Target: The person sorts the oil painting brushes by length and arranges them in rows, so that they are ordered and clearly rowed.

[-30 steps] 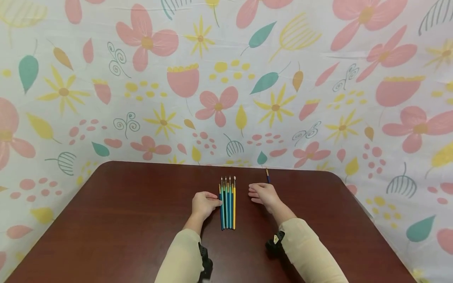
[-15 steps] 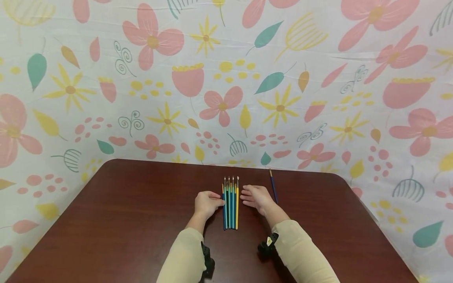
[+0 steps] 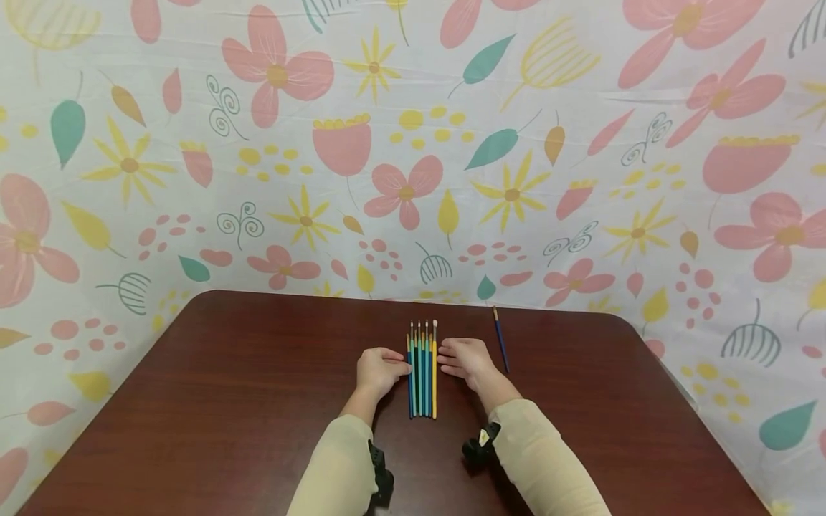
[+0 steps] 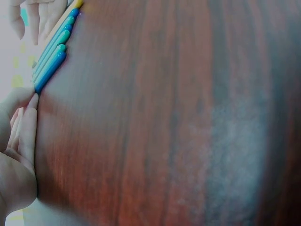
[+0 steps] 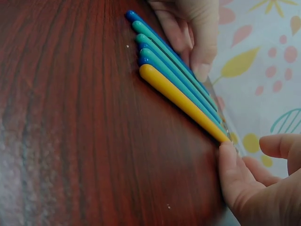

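Head view, brush row: a row of slim paintbrushes with glossy blue, teal and yellow handles [image 3: 422, 390] lies side by side on the reddish-brown wooden table [image 3: 258, 401], bristles away from the person, between the hands.
Head view, left hand: the left hand [image 3: 381, 373] has its fingers loosely extended, touching the row's left edge without wrapping round it.
Head view, right hand: the right hand [image 3: 469, 360] has come in from a gap a second ago to the row's yellow edge, fingers lightly spread.
Head view, stray brush: a dark-blue-handled paintbrush [image 3: 502, 344], partly hidden then, shows whole, right of that hand.
Left wrist view, blue edge: left thumb and finger meet at the outermost blue handle.
Right wrist view, yellow edge: one right fingertip touches the yellow handle; nothing is gripped.
Right wrist view, meaning: the row now seems bounded on both sides, the stray brush left outside.
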